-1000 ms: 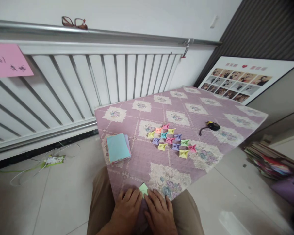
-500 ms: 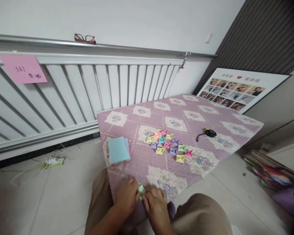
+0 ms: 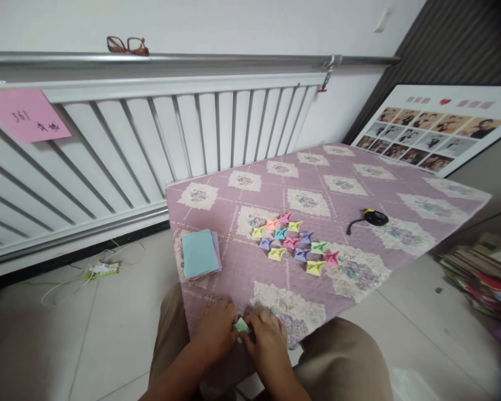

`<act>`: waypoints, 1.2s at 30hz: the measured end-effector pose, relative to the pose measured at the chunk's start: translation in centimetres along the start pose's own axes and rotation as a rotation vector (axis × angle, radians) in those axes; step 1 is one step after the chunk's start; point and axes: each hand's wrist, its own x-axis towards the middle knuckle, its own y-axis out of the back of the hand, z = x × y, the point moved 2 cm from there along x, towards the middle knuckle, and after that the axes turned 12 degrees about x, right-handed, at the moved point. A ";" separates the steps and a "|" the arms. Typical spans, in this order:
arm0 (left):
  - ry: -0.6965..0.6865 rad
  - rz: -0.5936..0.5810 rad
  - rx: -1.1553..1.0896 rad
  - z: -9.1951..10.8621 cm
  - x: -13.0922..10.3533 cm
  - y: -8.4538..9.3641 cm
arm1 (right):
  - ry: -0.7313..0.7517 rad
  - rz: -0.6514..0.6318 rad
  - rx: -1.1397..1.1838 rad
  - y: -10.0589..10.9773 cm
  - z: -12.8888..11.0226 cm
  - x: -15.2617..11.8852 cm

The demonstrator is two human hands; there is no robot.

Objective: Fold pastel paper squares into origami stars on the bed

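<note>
A small folded piece of light green paper (image 3: 241,326) lies between my two hands at the near end of the cloth-covered table (image 3: 234,284). My left hand (image 3: 217,327) has its fingers closed on the paper's left side. From the right, my right hand (image 3: 268,338) pinches the same paper with curled fingers. Beyond them, several small folded paper shapes (image 3: 291,243) in yellow, pink, purple, blue, green and orange stand in loose rows. Left of these rests a stack of square paper sheets (image 3: 201,253) with light blue on top.
A black tape measure (image 3: 376,217) lies on the table's right part. Behind stand a white radiator (image 3: 225,128) and a photo board (image 3: 434,133). Glasses (image 3: 127,46) rest on the pipe. A power strip (image 3: 104,269) is on the floor at left.
The camera view has shifted, so the photo board and tape measure appear farther right. Both hands stay on the green paper, which now shows a little more between the fingers.
</note>
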 end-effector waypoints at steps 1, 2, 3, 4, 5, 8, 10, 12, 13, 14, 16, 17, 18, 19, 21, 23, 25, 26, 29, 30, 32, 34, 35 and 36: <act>-0.002 0.010 -0.014 -0.1 0.0 -0.2 | -0.002 0.003 0.008 -0.1 0.0 0.0; -0.002 0.018 -0.025 -0.1 0.0 -0.4 | -0.003 0.004 0.015 -0.1 0.0 0.0; 0.001 0.024 -0.034 -0.2 0.0 -0.6 | -0.001 0.004 0.022 -0.1 0.1 0.0; 0.002 0.027 -0.041 -0.3 0.0 -0.8 | 0.003 0.005 0.030 -0.2 0.1 0.0; -0.003 0.028 -0.045 -0.4 0.0 -0.9 | 0.008 0.007 0.039 -0.2 0.1 -0.1; -0.063 0.028 -0.034 -0.5 0.1 -1.1 | 0.039 0.023 0.076 -0.3 0.2 -0.1; -0.107 0.026 -0.008 -0.5 0.2 -1.2 | 0.062 0.043 0.100 -0.4 0.2 -0.2; -0.128 0.031 0.012 -0.6 0.2 -1.4 | 0.080 0.058 0.126 -0.5 0.3 -0.3; -0.138 0.038 0.012 -0.6 0.1 -1.5 | 0.086 0.062 0.141 -0.6 0.3 -0.3; -0.147 0.046 0.007 -0.7 0.1 -1.5 | 0.092 0.062 0.159 -0.6 0.3 -0.4; -0.167 0.071 -0.009 -0.6 -0.1 -1.6 | 0.112 0.043 0.199 -0.4 0.4 -0.5; -0.180 0.093 -0.013 -0.5 -0.2 -1.6 | 0.129 0.032 0.214 -0.3 0.4 -0.5; -0.193 0.123 -0.006 -0.3 -0.3 -1.5 | 0.150 0.028 0.223 0.0 0.4 -0.4; -0.205 0.164 0.013 -0.2 -0.3 -1.3 | 0.174 0.037 0.223 0.3 0.4 -0.3; -0.243 0.258 0.088 0.3 -0.4 -1.0 | 0.229 0.080 0.196 1.1 0.5 -0.1; -0.289 0.348 0.183 0.8 -0.4 -0.9 | 0.282 0.135 0.143 1.7 0.7 0.3; -0.333 0.412 0.250 1.1 -0.2 -1.1 | 0.333 0.163 0.082 1.9 1.1 0.5; -0.349 0.432 0.270 1.3 -0.2 -1.4 | 0.355 0.171 0.055 1.8 1.4 0.5; -0.369 0.435 0.303 1.4 -0.2 -2.5 | 0.381 0.175 0.025 1.3 2.1 0.0; -0.363 0.420 0.304 1.5 -0.3 -2.9 | 0.373 0.173 0.038 1.2 2.4 -0.3; -0.328 0.378 0.277 1.5 -0.7 -3.3 | 0.324 0.156 0.076 1.0 2.6 -0.8; -0.276 0.336 0.218 1.6 -1.1 -3.4 | 0.265 0.119 0.104 1.0 2.7 -1.3; -0.250 0.323 0.181 1.6 -1.2 -3.4 | 0.236 0.102 0.111 1.1 2.7 -1.4; -0.230 0.313 0.141 1.6 -1.4 -3.3 | 0.212 0.088 0.117 1.3 2.6 -1.5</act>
